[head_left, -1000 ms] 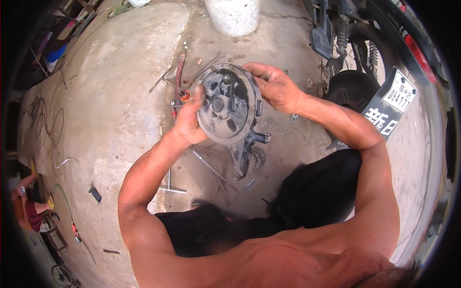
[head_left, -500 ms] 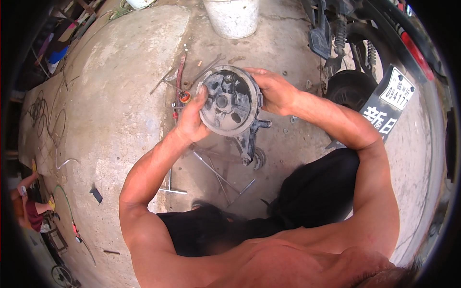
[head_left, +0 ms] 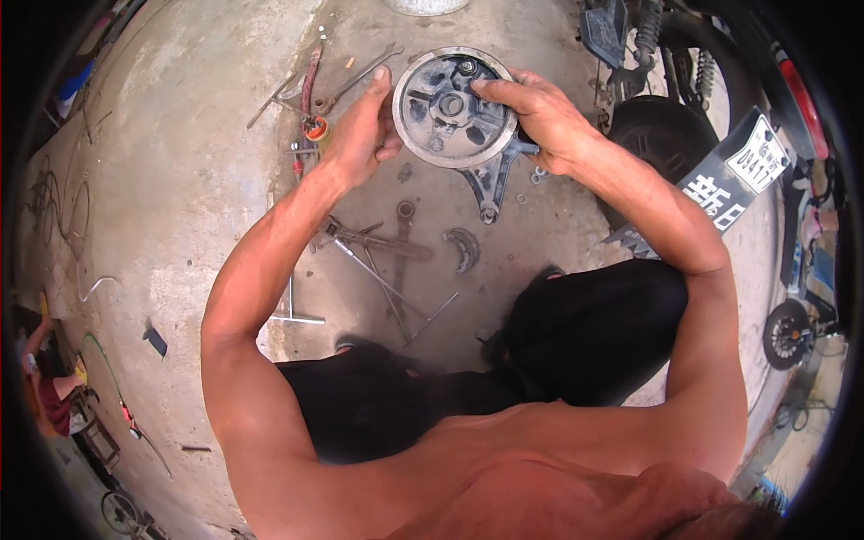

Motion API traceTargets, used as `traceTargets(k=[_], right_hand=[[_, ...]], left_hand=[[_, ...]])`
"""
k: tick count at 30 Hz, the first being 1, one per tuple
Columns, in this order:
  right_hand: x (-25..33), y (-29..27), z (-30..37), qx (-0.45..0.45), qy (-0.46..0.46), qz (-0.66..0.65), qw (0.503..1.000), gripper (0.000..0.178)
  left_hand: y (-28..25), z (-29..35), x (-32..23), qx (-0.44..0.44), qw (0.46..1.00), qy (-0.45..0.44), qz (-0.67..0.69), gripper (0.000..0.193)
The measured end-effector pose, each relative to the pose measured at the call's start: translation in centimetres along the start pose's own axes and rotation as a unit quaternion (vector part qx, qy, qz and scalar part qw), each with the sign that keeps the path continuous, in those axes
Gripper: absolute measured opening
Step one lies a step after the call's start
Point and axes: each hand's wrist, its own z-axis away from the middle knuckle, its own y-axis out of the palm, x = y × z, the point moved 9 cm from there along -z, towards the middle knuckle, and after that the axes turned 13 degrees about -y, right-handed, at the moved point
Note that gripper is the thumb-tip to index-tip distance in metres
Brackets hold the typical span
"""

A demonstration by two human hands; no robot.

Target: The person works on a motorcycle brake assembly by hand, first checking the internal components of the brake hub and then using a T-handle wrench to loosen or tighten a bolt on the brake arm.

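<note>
Concrete floor strewn with tools | round metal plate held above it, gripped at right edge by right hand, thumb on face | left hand half-open beside left rim, contact unclear

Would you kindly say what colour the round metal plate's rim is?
The rim is grey, clearest in the head view.

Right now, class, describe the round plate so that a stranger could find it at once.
Above the concrete floor, find the left hand and right hand. Between them is a grey plate, gripped by the right. Unlike the slim tools on the floor, it is round, with a bracket jutting from its lower edge.
</note>
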Motion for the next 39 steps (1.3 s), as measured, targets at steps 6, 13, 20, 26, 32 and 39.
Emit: traceTargets(k=[6,13,20,26,32,39], right_hand=[[-0.7,-1.8,-0.4,0.057,0.0,0.08,0.995,0.04],[-3.4,-3.2,-1.0,0.072,0.042,0.155,0.984,0.042],[-4.6,-7.1,0.7,-0.002,0.068,0.212,0.975,0.046],[-3.6,-8.1,4.9,-0.083,0.082,0.239,0.964,0.048],[-3.8,-7.8,10.8,-0.134,0.112,0.276,0.945,0.051],[-7.9,-7.1,9.5,-0.097,0.132,0.239,0.957,0.051]], left_hand=[[-8.7,-5.6,6.7,-0.223,0.907,-0.095,-0.345,0.047],[-8.8,-10.4,10.9,-0.262,0.701,-0.06,-0.66,0.034],[-7.2,-14.3,12.5,-0.24,0.643,-0.016,-0.727,0.028],[-7.1,-17.5,13.3,-0.224,0.651,0.0,-0.726,0.027],[-5.6,-16.3,12.8,-0.191,0.645,0.042,-0.739,0.025],[-6.8,-14.2,11.1,-0.214,0.622,0.033,-0.753,0.029]])
